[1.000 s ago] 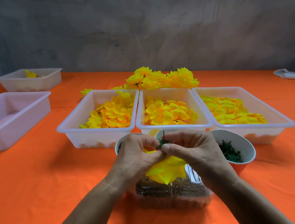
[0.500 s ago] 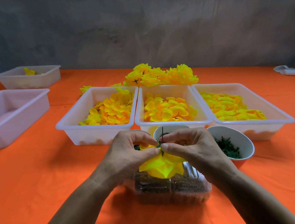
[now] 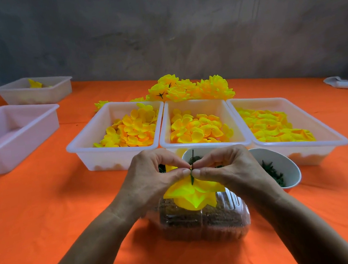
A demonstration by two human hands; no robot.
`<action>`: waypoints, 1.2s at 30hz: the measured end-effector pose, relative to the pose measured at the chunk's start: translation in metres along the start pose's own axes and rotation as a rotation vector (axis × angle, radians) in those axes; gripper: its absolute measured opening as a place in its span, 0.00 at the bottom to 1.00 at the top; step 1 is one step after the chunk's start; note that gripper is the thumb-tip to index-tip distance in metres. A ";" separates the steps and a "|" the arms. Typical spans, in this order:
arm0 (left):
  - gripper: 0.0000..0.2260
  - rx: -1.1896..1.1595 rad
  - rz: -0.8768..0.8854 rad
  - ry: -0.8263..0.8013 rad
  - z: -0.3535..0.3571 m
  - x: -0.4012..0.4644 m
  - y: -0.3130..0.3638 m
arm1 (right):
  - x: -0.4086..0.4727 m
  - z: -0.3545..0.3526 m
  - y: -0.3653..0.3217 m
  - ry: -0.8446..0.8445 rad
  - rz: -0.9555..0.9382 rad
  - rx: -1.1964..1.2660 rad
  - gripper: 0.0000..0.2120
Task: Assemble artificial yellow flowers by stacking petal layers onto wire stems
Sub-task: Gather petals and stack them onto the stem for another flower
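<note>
Both hands meet above the clear plastic container (image 3: 203, 220). Left hand (image 3: 150, 178) and right hand (image 3: 226, 169) pinch the green wire stem (image 3: 192, 174), yellow petal layers (image 3: 192, 193) hanging underneath. Petals look light, soft, easily creased; the stem looks thin and bendy. Best hold is probably on the stem just above the petals. Petal trays (image 3: 118, 151) sit behind.

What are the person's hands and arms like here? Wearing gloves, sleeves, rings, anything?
Nothing worn that shows: the left hand and right hand are bare, with no gloves, rings, watch or bracelets visible. Both forearms are bare too, with no sleeve reaching into the picture. The fingernails look short and unpainted.
</note>
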State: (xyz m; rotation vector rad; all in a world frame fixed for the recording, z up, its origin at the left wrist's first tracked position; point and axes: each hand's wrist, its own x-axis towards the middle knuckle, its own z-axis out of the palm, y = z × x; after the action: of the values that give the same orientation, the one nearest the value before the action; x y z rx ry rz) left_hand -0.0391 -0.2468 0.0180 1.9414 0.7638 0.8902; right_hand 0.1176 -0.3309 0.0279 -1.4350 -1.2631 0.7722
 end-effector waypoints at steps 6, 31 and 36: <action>0.08 0.128 0.057 -0.036 -0.001 0.003 0.005 | 0.005 -0.001 -0.002 -0.037 0.013 -0.078 0.08; 0.04 0.231 -0.003 -0.110 -0.002 0.008 0.006 | 0.006 -0.012 0.003 -0.106 0.076 -0.121 0.07; 0.07 0.124 -0.043 -0.068 0.000 0.004 0.001 | 0.004 -0.004 0.005 -0.033 0.011 -0.246 0.08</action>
State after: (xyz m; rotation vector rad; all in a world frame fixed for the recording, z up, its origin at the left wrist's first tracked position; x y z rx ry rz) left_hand -0.0366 -0.2445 0.0204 2.0455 0.8343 0.7628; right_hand 0.1239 -0.3276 0.0251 -1.6321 -1.4146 0.6679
